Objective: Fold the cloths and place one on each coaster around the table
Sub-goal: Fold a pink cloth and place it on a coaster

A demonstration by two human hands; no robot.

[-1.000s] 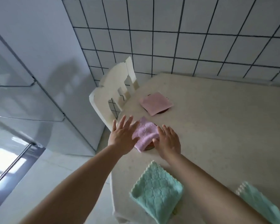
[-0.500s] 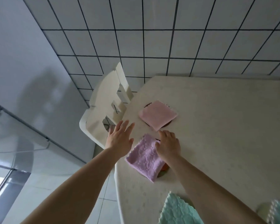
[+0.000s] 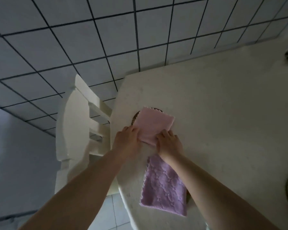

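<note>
Pink cloth [image 3: 154, 124] lay folded on coaster [image 3: 135, 118].
Left hand [image 3: 127, 140] and right hand [image 3: 169, 142] pressed flat on its near edge; purple cloth [image 3: 164, 188] nearer.

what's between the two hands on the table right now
In the head view, the near corner of the pink cloth lies between the left hand and right hand; both rest on its edges.

Table [image 3: 223, 113] right of pink cloth [image 3: 154, 124] bare; chair [image 3: 76, 130] crowds left edge.
</note>
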